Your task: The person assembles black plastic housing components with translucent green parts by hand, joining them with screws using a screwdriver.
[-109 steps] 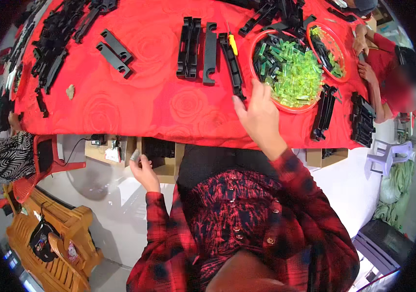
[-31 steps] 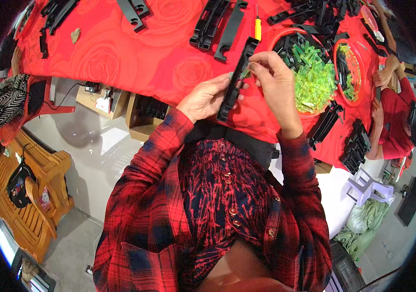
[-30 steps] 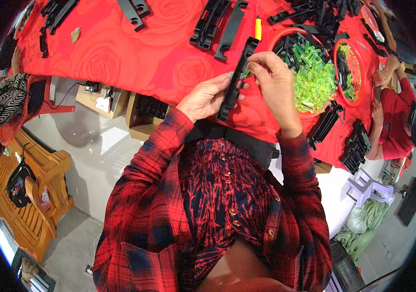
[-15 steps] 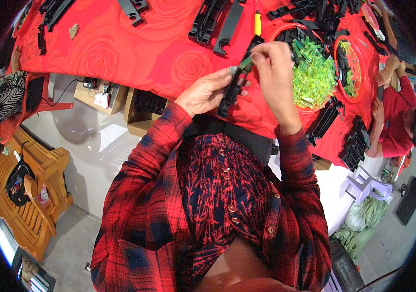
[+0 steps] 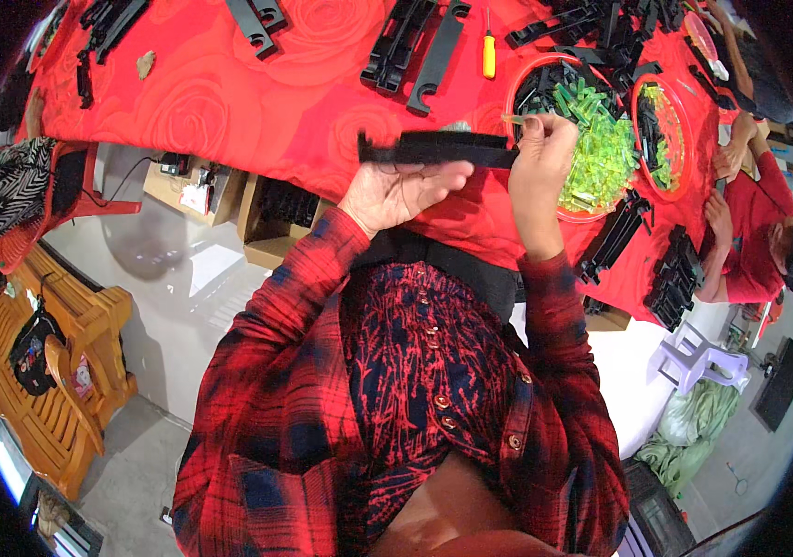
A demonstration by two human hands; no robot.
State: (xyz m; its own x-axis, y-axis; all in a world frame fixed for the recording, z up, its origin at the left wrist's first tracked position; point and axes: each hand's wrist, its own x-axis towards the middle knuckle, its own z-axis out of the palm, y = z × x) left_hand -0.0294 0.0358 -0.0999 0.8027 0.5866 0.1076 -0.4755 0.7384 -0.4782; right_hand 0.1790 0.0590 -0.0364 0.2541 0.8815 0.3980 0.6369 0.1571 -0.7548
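A long black plastic part (image 5: 443, 147), slightly blurred, lies crosswise between my hands. My left hand (image 5: 401, 197) is beneath its left half, fingers stretched out and touching or close to it. At the part's right end my right hand (image 5: 545, 158) is closed. Its thumb and forefinger pinch a small yellow-green translucent piece (image 5: 513, 119), and its lower fingers seem to hold the end of the black part. Just right of that hand is a round red-rimmed basin (image 5: 513, 88) heaped with yellow-green translucent pieces (image 5: 598, 139) and black pieces.
A yellow-handled screwdriver (image 5: 489, 56) lies on the red tablecloth (image 5: 257, 102) beside long black parts (image 5: 434, 60). A smaller red-rimmed basin (image 5: 691, 139) stands to the right. More black parts (image 5: 675, 277) lie near the right edge, where a person in red (image 5: 754, 227) sits.
The black part has swung from steeply slanted to nearly level. My left fingers have opened out from their grip, and my right hand has moved slightly right and down to the part's end.
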